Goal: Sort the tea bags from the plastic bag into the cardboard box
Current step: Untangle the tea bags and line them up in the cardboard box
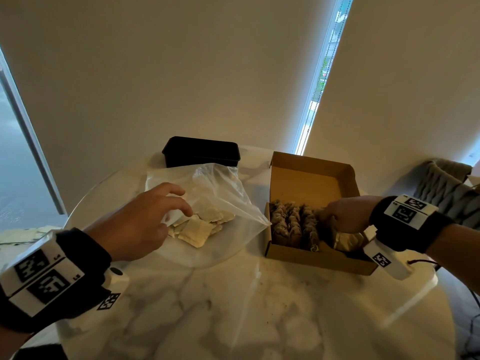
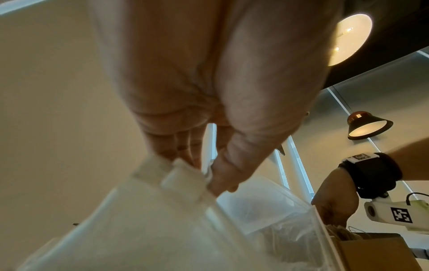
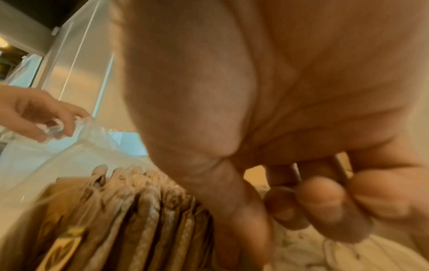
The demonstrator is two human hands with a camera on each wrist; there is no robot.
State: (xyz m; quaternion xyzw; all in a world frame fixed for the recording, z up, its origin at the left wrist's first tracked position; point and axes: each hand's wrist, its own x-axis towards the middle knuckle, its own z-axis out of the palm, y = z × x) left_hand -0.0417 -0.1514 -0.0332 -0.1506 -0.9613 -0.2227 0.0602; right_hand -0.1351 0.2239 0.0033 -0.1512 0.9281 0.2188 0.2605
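Note:
A clear plastic bag lies on the marble table with several pale tea bags inside. My left hand pinches the bag's rim between thumb and fingers. To the right stands an open cardboard box holding a row of brown tea bags set on edge. My right hand reaches down into the box at the right end of that row. Its thumb lies against the last bag, its fingers are curled, and nothing shows between them. Pale tea bags lie under that wrist.
A black rectangular container sits at the table's far edge behind the plastic bag. A grey upholstered chair stands beyond the box on the right. Bare marble stretches along the near side of the round table.

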